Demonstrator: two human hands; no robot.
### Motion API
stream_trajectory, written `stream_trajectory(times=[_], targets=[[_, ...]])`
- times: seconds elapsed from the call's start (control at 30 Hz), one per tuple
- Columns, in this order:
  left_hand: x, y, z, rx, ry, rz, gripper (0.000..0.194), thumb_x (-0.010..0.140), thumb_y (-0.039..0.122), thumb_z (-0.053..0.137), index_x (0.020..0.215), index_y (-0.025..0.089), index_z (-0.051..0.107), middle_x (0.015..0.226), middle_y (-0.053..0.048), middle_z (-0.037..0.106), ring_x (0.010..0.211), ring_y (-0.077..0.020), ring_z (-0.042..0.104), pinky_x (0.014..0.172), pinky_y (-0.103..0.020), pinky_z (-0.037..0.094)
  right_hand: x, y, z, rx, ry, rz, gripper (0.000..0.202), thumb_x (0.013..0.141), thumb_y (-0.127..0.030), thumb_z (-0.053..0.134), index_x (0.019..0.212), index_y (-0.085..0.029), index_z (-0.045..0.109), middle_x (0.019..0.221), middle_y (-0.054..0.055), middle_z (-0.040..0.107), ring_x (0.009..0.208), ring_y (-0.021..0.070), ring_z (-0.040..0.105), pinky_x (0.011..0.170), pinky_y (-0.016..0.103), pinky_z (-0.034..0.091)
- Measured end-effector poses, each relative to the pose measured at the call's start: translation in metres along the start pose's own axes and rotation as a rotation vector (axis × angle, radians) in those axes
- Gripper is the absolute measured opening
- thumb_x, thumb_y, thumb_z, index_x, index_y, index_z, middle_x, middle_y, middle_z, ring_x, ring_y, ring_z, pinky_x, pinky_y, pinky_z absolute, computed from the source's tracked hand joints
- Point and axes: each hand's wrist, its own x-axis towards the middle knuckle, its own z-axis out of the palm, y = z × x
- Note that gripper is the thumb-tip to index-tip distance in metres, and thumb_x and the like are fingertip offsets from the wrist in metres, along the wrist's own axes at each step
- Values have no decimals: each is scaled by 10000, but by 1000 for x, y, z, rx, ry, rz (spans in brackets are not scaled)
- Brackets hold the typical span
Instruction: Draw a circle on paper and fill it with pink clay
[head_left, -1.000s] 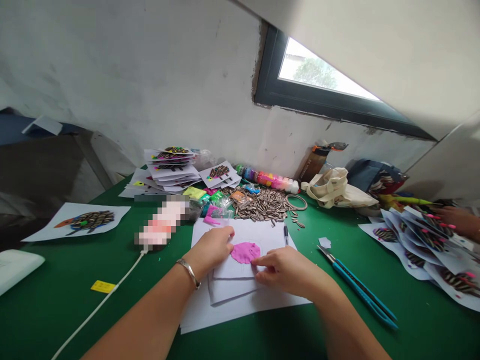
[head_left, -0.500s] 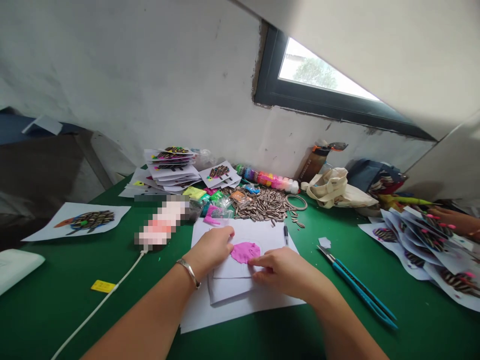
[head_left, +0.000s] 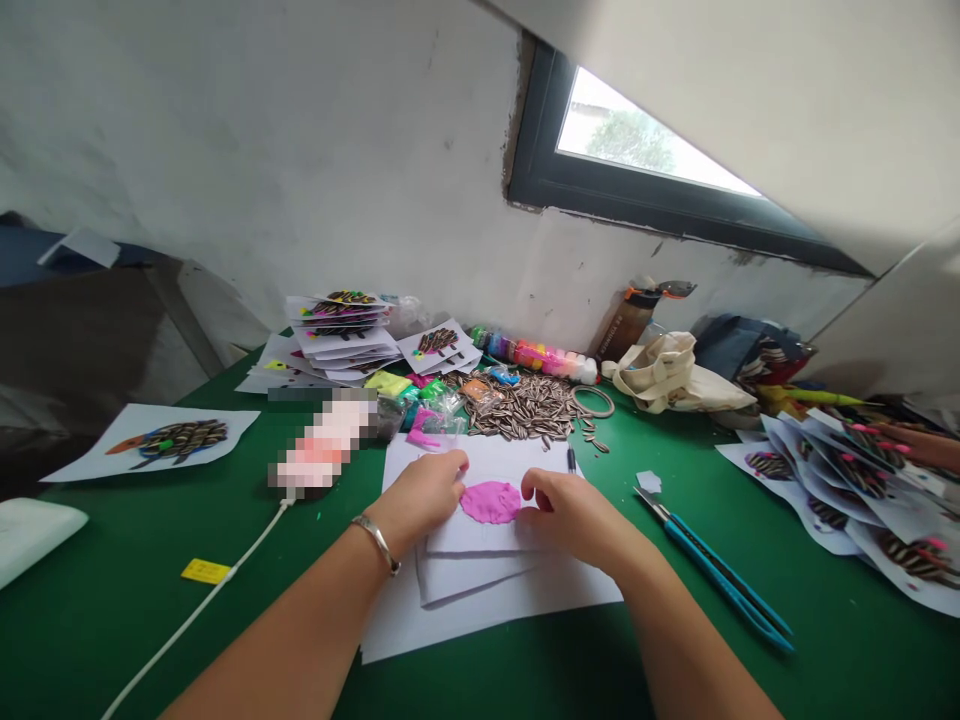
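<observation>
Flanking the flat pink clay oval (head_left: 490, 503) on stacked white paper (head_left: 480, 580), here's the left hand (head_left: 426, 495) at one edge, its grip impossible to tell; the right hand (head_left: 576, 512) sits opposite, fingers bent but parted! Striped seeds (head_left: 521, 405) lie beyond on the green tabletop (head_left: 285, 590).

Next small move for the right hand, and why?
I'd probably lower the right hand's index fingertip onto the pink clay's lower rim and press lightly: that edge looks uneven, the hand is right beside the clay, and the left hand is at its other side.
</observation>
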Motion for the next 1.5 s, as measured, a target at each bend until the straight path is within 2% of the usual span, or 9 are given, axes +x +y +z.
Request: stream_trajectory(times=[0.2, 0.4, 0.6, 0.77, 0.93, 1.17, 1.37, 1.5], targets=[[0, 0, 1, -5, 3, 5, 242, 830, 213, 523, 1052, 223, 622, 939, -64, 712, 870, -227, 648, 666, -273, 405, 8, 5, 10, -8, -20, -7, 65, 792, -268, 575, 783, -204, 582, 700, -19, 592, 623, 116, 464, 552, 232, 239], [1, 0, 1, -7, -1, -9, 239, 824, 225, 536, 1048, 225, 621, 924, -59, 711, 847, -223, 651, 650, -268, 404, 9, 11, 8, 76, -58, -32, 134, 827, -310, 542, 782, -198, 601, 678, -26, 586, 621, 111, 457, 540, 222, 250], [1, -1, 3, 2, 11, 0, 236, 828, 220, 535, 1051, 223, 613, 907, -60, 707, 845, -223, 648, 654, -270, 400, 14, 10, 12, 56, -13, 20, 136, 806, -304, 573, 751, -188, 617, 674, -15, 603, 621, 116, 472, 550, 229, 252], [1, 0, 2, 10, 7, 3, 225, 827, 212, 542, 1039, 221, 615, 908, -62, 705, 843, -223, 650, 650, -269, 400, 15, 11, 10, 80, -13, 8, 133, 812, -289, 560, 765, -186, 629, 675, -18, 599, 628, 115, 476, 546, 221, 265], [3, -1, 2, 9, 10, 0, 242, 833, 202, 526, 1057, 218, 616, 914, -63, 709, 853, -227, 649, 665, -276, 405, 17, 12, 9, 101, -20, 9, 221, 850, -325, 512, 730, -177, 625, 643, -19, 587, 606, 110, 473, 533, 219, 274], [2, 0, 2, 4, 14, -8, 255, 823, 210, 542, 1067, 221, 618, 912, -63, 710, 854, -228, 649, 662, -275, 405, 23, 13, 17, 64, 16, 59, 164, 772, -327, 594, 689, -188, 613, 630, -19, 580, 597, 116, 457, 538, 232, 251], [1, 2, -1, 4, 3, -14, 248, 829, 214, 536, 1063, 217, 619, 929, -67, 711, 856, -226, 649, 659, -275, 407, 21, 15, 12, 109, -3, 53, 257, 853, -368, 501, 711, -185, 613, 635, -21, 591, 598, 106, 481, 520, 211, 274], [3, -1, 2, 13, 9, -11, 255, 828, 225, 537, 1070, 229, 617, 909, -56, 713, 863, -224, 652, 668, -276, 404, 23, 14, 16, 69, 36, 88, 202, 803, -351, 571, 707, -183, 627, 632, -10, 592, 598, 119, 473, 530, 227, 260]])
